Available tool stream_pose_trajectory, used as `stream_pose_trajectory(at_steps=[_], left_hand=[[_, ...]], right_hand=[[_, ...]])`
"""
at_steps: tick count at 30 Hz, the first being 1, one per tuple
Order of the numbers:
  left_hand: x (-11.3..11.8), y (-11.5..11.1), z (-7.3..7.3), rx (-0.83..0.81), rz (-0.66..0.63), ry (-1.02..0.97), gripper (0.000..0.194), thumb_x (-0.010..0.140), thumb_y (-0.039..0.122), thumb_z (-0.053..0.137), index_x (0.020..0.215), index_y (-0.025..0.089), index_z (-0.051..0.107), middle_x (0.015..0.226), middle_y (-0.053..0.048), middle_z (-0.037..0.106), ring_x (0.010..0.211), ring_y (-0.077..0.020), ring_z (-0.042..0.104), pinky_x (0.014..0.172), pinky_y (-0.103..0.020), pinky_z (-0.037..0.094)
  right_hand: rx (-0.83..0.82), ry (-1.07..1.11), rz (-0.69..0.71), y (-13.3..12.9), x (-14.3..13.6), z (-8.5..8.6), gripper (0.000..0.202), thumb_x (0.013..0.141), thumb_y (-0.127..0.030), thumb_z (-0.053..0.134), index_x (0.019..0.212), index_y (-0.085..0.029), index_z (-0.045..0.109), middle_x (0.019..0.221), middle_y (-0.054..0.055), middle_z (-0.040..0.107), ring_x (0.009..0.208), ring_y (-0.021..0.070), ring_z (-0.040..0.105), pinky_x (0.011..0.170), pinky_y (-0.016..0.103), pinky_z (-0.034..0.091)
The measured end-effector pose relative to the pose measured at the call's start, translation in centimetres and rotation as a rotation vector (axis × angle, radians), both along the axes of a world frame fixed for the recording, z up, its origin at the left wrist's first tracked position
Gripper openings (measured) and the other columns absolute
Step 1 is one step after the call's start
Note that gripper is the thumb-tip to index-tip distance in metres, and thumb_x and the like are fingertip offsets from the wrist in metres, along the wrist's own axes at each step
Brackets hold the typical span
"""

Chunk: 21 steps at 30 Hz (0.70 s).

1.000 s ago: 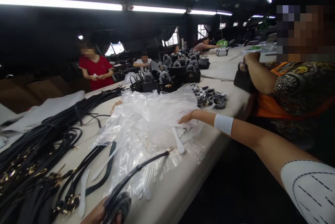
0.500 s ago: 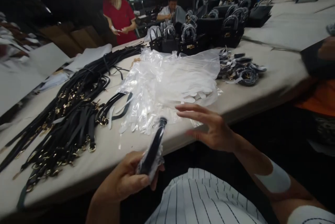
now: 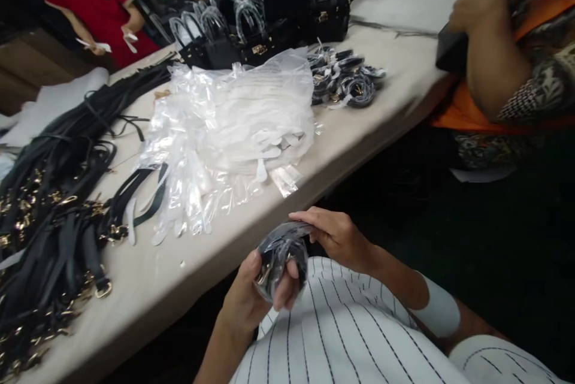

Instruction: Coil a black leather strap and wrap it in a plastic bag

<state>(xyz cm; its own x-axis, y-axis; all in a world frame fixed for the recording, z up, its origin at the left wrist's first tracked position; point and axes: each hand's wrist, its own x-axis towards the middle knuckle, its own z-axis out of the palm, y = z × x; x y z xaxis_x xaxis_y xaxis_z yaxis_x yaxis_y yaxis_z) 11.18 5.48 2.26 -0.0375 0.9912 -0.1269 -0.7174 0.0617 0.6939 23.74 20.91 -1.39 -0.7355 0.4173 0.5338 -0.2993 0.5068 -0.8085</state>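
Observation:
My left hand (image 3: pixel 251 291) is wrapped round a coiled black strap (image 3: pixel 281 258) in clear plastic, its fingers passing through the coil. At the upper right edge of the coil, my right hand (image 3: pixel 339 237) pinches the plastic wrap with fingers pressed together. Both hands are in front of the table edge, above my striped shirt. Clear plastic sleeves and white strips (image 3: pixel 233 120) lie in a heap on the table beyond them. Several loose black straps with gold clasps (image 3: pixel 67 222) spread over the table at the left.
Wrapped coiled straps (image 3: pixel 350 81) lie on the table (image 3: pixel 381 90) behind the plastic heap. Black handbags (image 3: pixel 269 18) with wrapped handles stand farther back. At the right, another person's arm (image 3: pixel 494 48) is near a dark item. A person in red (image 3: pixel 103 6) stands at the upper left.
The view has shifted right and down. My left hand has turned the wrapped strap so its round coil shows. My right hand has come in from apart and taken hold of its edge.

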Motion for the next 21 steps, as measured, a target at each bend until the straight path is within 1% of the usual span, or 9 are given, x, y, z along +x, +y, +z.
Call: stream_pose_trajectory(at_steps=[2,4,6,8,10,12,15,18,21], left_hand=[[0.4,0.7,-0.1,0.013,0.007,-0.077,0.058,0.096,0.05,0.041,0.089,0.004,0.074,0.042,0.002,0.037,0.042,-0.0085,0.041,0.046,-0.018,0.037],[0.4,1.1,-0.2,0.021,0.035,-0.113,0.057,0.096,0.048,0.039,0.089,0.003,0.073,0.042,0.002,0.036,0.043,-0.009,0.043,0.048,-0.018,0.037],[0.1,1.4,-0.1,-0.01,0.057,-0.079,0.055,0.095,0.047,0.04,0.091,0.003,0.073,0.045,0.0,0.042,0.047,-0.0108,0.049,0.052,-0.019,0.04],[-0.4,1.4,0.1,-0.115,0.032,0.008,0.053,0.096,0.046,0.04,0.091,0.004,0.072,0.049,-0.002,0.049,0.051,-0.0125,0.053,0.055,-0.021,0.042],[-0.7,1.4,0.1,-0.236,-0.002,0.071,0.053,0.096,0.046,0.042,0.089,0.004,0.072,0.051,-0.003,0.051,0.051,-0.0122,0.052,0.056,-0.022,0.041],[-0.9,1.3,0.1,-0.305,0.009,0.08,0.052,0.095,0.048,0.044,0.085,0.006,0.072,0.049,-0.002,0.049,0.048,-0.0105,0.048,0.054,-0.022,0.039],[-0.9,1.2,-0.1,-0.338,0.071,0.04,0.057,0.095,0.054,0.042,0.083,0.007,0.071,0.047,0.0,0.045,0.048,-0.01,0.044,0.054,-0.023,0.038],[-0.8,0.9,-0.4,-0.359,0.084,-0.024,0.07,0.095,0.062,0.033,0.087,0.004,0.071,0.05,-0.002,0.048,0.052,-0.0119,0.048,0.059,-0.024,0.041],[-0.8,0.4,-0.6,-0.331,0.078,-0.068,0.071,0.097,0.06,0.03,0.091,0.001,0.07,0.054,-0.004,0.052,0.057,-0.0142,0.052,0.063,-0.026,0.042]], right_hand=[[-0.088,-0.04,-0.017,-0.7,-0.2,-1.1,0.03,0.099,-0.02,0.046,0.126,-0.019,0.059,0.093,0.004,0.065,0.075,0.0093,0.06,0.074,0.023,0.055],[-0.161,-0.077,-0.01,-1.6,-0.5,-2.0,0.028,0.099,-0.023,0.045,0.123,-0.019,0.06,0.099,0.005,0.066,0.085,0.0114,0.063,0.08,0.024,0.055],[-0.213,-0.103,-0.026,-2.3,-0.6,-2.6,0.027,0.1,-0.025,0.044,0.12,-0.02,0.06,0.102,0.005,0.066,0.091,0.013,0.064,0.084,0.025,0.055],[-0.243,-0.113,-0.104,-2.4,-0.6,-3.0,0.026,0.1,-0.025,0.043,0.118,-0.021,0.061,0.097,0.004,0.066,0.086,0.0124,0.064,0.08,0.024,0.055],[-0.234,-0.102,-0.192,-1.9,-0.4,-3.1,0.026,0.099,-0.024,0.044,0.117,-0.021,0.062,0.095,0.004,0.065,0.079,0.0112,0.063,0.075,0.022,0.055],[-0.19,-0.098,-0.223,-1.2,-0.3,-3.0,0.026,0.099,-0.023,0.045,0.118,-0.021,0.063,0.094,0.004,0.065,0.075,0.0105,0.062,0.072,0.022,0.055],[-0.124,-0.093,-0.217,-0.7,-0.4,-2.9,0.027,0.099,-0.021,0.045,0.119,-0.021,0.062,0.093,0.004,0.065,0.075,0.0105,0.061,0.071,0.022,0.055],[-0.121,-0.093,-0.205,-0.8,-0.6,-3.1,0.028,0.099,-0.02,0.043,0.12,-0.02,0.062,0.09,0.004,0.064,0.071,0.0099,0.058,0.069,0.022,0.053],[-0.164,-0.119,-0.164,-1.2,-0.7,-3.6,0.029,0.099,-0.021,0.042,0.121,-0.021,0.061,0.09,0.003,0.062,0.07,0.0098,0.056,0.069,0.023,0.052]])
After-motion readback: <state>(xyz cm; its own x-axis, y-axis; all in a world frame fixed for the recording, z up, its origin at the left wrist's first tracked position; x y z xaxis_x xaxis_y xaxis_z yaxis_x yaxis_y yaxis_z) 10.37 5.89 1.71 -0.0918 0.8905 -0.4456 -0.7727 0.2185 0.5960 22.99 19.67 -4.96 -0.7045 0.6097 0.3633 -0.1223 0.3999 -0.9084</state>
